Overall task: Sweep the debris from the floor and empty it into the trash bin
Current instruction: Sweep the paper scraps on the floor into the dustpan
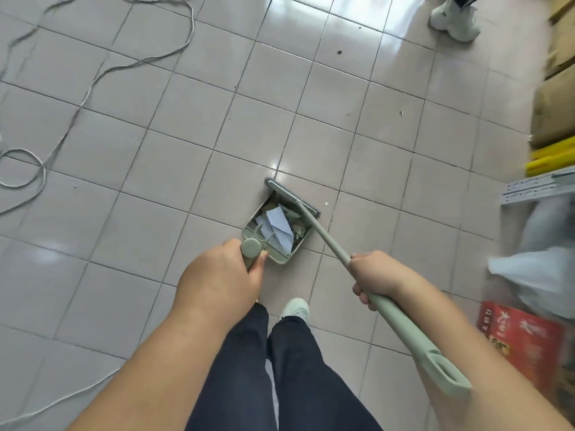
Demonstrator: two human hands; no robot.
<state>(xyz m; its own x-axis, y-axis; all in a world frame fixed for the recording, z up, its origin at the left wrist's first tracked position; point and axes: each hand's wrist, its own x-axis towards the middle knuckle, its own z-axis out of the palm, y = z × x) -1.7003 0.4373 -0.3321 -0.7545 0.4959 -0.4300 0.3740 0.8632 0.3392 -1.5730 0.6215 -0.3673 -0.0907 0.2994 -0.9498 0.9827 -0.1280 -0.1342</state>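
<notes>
So the sweeping step looks nearly wrapped up here. The dustpan is sat on the tiled floor just ahead of the feet, and it's already loaded with debris: a folded white paper and some greenish scraps can be made out. The broom head is pressed right at the far lip of the pan, touching it, so the last bits are probably being pushed in.

The left hand is wrapped round the dustpan's upright handle, thumb curled against it. The right hand is closed round the broom's pole partway along, with the hanging-loop end sticking out near the right forearm.

A few stray specks are left on the floor though: a tiny pale chip just right of the broom head, another fleck further off to the right, and a dark spot at the far side. Whether those get chased is a judgement call.

No trash bin can be clearly picked out; the right edge is blurred, with a red box and some white plastic. Next up, the pan would need to be lifted level so nothing gets tipped out, and the bin has to be found first. The loose cable on the left should be stepped round
</notes>
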